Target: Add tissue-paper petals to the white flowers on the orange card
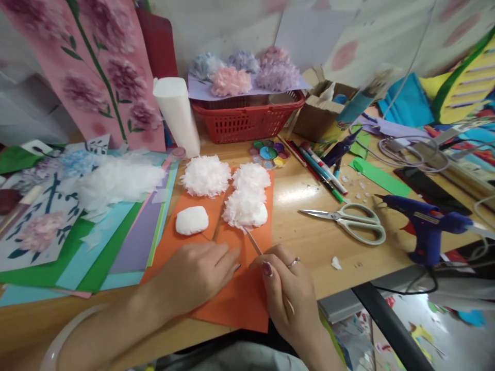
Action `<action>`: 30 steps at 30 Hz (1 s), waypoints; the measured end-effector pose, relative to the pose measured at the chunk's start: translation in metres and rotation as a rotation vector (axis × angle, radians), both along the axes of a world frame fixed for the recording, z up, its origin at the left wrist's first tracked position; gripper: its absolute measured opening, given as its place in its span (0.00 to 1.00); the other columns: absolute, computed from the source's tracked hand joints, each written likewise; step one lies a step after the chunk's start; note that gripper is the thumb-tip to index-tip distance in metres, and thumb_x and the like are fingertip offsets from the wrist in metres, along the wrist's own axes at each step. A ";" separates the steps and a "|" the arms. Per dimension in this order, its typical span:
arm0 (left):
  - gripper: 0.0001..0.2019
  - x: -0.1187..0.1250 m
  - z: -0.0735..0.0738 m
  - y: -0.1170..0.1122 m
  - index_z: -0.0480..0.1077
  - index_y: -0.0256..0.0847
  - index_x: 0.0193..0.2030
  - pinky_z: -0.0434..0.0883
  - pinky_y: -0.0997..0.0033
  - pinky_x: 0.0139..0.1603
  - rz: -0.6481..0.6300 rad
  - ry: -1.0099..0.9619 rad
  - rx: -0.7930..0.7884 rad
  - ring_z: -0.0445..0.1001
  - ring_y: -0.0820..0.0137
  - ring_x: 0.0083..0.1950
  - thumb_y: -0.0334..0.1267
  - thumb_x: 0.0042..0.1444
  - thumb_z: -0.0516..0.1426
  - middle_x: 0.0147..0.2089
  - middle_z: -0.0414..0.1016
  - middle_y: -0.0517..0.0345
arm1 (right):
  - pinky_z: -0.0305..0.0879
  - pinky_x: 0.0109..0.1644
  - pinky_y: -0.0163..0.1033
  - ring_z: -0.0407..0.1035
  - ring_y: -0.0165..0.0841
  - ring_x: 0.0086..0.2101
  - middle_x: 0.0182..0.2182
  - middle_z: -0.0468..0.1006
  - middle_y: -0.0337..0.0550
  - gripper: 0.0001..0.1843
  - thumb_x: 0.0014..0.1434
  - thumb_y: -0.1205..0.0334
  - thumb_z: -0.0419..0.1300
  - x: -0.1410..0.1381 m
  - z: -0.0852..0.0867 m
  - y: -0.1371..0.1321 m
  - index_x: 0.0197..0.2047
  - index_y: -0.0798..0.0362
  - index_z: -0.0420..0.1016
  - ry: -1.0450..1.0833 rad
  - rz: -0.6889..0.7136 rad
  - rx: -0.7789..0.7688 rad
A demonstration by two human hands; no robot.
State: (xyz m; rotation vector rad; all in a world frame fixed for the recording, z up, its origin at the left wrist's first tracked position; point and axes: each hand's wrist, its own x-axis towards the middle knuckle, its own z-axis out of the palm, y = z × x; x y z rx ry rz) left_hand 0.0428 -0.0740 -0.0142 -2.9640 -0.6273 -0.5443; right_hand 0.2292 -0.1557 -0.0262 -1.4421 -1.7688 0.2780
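My right hand (288,291) grips a thin light-brown stick (254,242) between thumb and fingers. Its far tip meets the lower edge of a fluffy white petal cluster (242,203), which partly covers a smooth white pad. Flat on the orange sheet (228,304) lies my left hand (204,270), fingers stretched toward the right and holding nothing. Just beyond it is a bare white padded oval (192,220). Two more fluffy white clusters sit farther up the sheet, one at the left (205,176) and one at the right (251,176).
Scissors (348,220) and a blue glue gun (425,221) lie to the right. Several pens (323,167) are behind them. White fluff (119,178) rests on coloured papers at left. A red basket (247,121) stands at the back, with pastel pompoms (232,81) on top.
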 end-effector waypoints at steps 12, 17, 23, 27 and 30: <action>0.16 -0.003 -0.008 -0.003 0.70 0.37 0.37 0.61 0.63 0.19 -0.111 -0.004 0.011 0.69 0.68 0.21 0.24 0.70 0.44 0.23 0.69 0.62 | 0.66 0.37 0.39 0.69 0.34 0.33 0.33 0.75 0.44 0.18 0.75 0.63 0.46 -0.003 0.002 0.014 0.39 0.53 0.74 -0.056 0.091 -0.061; 0.18 -0.003 -0.005 -0.003 0.67 0.40 0.33 0.60 0.64 0.19 -0.111 0.001 0.003 0.69 0.68 0.20 0.23 0.69 0.43 0.22 0.69 0.62 | 0.67 0.38 0.39 0.70 0.34 0.34 0.34 0.75 0.45 0.16 0.75 0.60 0.47 -0.003 0.003 0.013 0.42 0.53 0.75 -0.123 0.108 -0.072; 0.14 -0.005 -0.007 -0.006 0.71 0.31 0.46 0.61 0.64 0.20 -0.096 0.055 0.037 0.72 0.67 0.22 0.22 0.68 0.45 0.25 0.72 0.60 | 0.68 0.36 0.39 0.70 0.34 0.33 0.33 0.75 0.45 0.17 0.75 0.59 0.46 -0.001 0.006 0.001 0.40 0.52 0.74 -0.114 0.113 -0.050; 0.15 -0.005 -0.010 -0.008 0.69 0.28 0.52 0.62 0.66 0.19 -0.094 0.079 0.076 0.71 0.68 0.22 0.22 0.67 0.45 0.24 0.72 0.61 | 0.67 0.34 0.38 0.70 0.33 0.31 0.32 0.74 0.43 0.16 0.74 0.63 0.46 0.003 0.006 -0.010 0.39 0.51 0.73 -0.028 0.099 -0.013; 0.17 -0.006 -0.006 -0.012 0.70 0.29 0.54 0.62 0.66 0.20 -0.051 0.120 0.061 0.71 0.68 0.22 0.21 0.66 0.45 0.25 0.73 0.61 | 0.65 0.32 0.38 0.70 0.32 0.28 0.30 0.74 0.41 0.16 0.72 0.64 0.45 0.008 0.004 -0.018 0.38 0.49 0.72 0.055 0.069 0.036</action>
